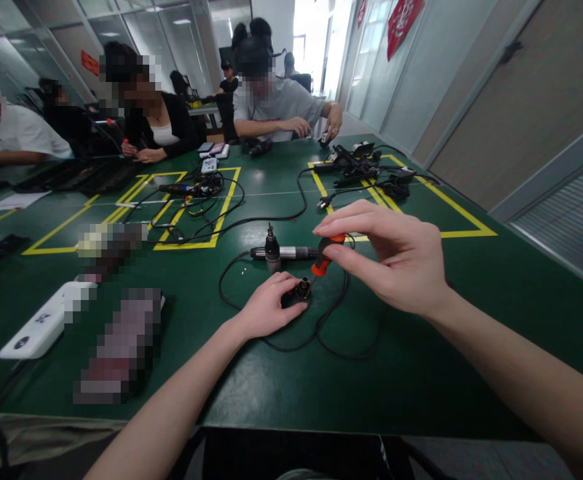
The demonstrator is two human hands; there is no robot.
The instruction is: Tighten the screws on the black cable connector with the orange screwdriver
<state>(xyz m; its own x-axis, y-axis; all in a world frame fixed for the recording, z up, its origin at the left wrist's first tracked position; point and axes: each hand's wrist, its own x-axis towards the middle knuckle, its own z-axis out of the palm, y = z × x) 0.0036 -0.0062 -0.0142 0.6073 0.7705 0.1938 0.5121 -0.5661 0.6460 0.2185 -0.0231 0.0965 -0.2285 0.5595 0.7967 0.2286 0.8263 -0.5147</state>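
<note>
Between the thumb and fingers of my right hand (pixel 391 260) is a small screwdriver (pixel 322 261) with an orange and black handle, its shaft slanting down to the left. The tip meets or nearly meets a small black cylindrical part (pixel 303 288), which my left hand (pixel 271 303) pinches against the table. Just behind my left hand stands a dark, pointed tool piece (pixel 272 248) upright. A silver and black pen-like tool body (pixel 294 253) lies behind it, with a thin black cable (pixel 344 293) looping around my hands.
A white power strip (pixel 46 320) and a blurred flat object (pixel 124 340) lie at the left. Tangled cables (pixel 206 187) and black adapters (pixel 361 163) sit inside yellow tape outlines. Across the green table (pixel 441 373), a person in a grey shirt (pixel 286 103) handles small parts.
</note>
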